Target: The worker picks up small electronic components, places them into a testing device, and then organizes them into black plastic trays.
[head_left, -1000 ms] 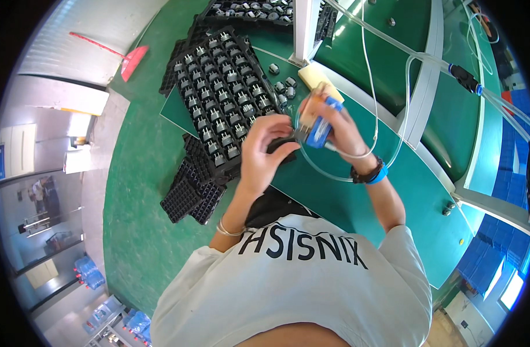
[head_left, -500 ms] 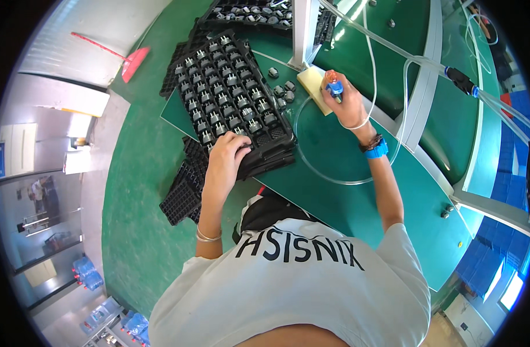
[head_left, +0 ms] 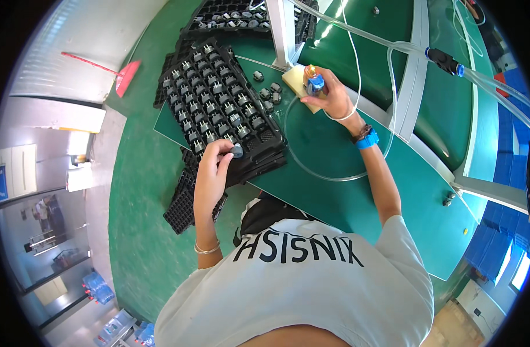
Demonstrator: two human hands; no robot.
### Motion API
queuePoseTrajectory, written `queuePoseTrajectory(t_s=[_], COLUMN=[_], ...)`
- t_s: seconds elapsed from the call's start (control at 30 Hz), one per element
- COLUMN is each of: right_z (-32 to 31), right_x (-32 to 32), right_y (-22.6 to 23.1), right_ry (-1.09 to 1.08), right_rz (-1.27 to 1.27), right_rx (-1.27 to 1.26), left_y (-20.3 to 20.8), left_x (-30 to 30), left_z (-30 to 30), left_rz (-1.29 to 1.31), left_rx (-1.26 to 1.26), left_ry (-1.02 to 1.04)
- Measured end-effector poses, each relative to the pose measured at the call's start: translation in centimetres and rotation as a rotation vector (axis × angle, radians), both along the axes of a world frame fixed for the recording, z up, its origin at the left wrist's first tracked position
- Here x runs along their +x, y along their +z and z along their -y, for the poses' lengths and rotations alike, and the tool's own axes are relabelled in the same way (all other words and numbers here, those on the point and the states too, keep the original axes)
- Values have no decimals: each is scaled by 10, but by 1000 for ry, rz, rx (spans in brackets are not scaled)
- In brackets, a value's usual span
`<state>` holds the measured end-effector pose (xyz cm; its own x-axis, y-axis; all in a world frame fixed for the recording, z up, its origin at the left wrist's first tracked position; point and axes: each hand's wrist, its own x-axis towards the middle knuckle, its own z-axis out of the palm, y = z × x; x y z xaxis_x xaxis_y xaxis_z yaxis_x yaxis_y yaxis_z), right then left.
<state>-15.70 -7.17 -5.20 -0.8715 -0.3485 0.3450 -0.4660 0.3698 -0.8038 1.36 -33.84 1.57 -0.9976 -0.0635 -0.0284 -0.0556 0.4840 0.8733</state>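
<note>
My left hand (head_left: 213, 166) is at the near corner of a black tray (head_left: 259, 146), its thumb and fingertips pinching a small dark grey plug part (head_left: 236, 151) just above the rim. In the tray stand rows of similar grey parts with metal pins (head_left: 210, 107). On the right, my right hand (head_left: 334, 97) is wrapped round a small blue object with an orange top (head_left: 314, 84); its exact kind is unclear. That hand is over a pale yellow block (head_left: 295, 80), which lies flat on the green table (head_left: 357, 199).
Several loose grey parts (head_left: 269, 93) lie between tray and block. Clear tubing (head_left: 328, 178) loops across the table. A white metal post (head_left: 281, 34) rises behind, near another filled tray (head_left: 233, 20). Empty black trays (head_left: 181, 211) sit below the table's left edge.
My left hand has lifted slightly off the tray's near corner, and the grey plug part now shows in its fingers. My right hand still holds the blue object, now tilted a little differently.
</note>
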Motion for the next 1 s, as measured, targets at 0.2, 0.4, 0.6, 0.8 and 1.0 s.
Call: queuePoseTrajectory(t_s=[0.2,0.4,0.6,0.8,1.0], right_z=[3,1,-1,0,1], right_x=[-5,-7,-5,-5,-7], right_y=[-6,-6,-6,-5,-10], right_ry=[-21,-43,-30,-1,8], right_rz=[-213,-133,-88,-87,-126], right_rx=[-33,-31,-38,-50,-93], left_y=[-5,-3,-7,-10,-12], left_x=[3,3,1,4,2], left_z=[3,0,-4,-6,-8], left_rz=[117,138,137,168,192], left_rx=[371,501,537,629,857], left_ry=[-37,-66,-93,-90,-143])
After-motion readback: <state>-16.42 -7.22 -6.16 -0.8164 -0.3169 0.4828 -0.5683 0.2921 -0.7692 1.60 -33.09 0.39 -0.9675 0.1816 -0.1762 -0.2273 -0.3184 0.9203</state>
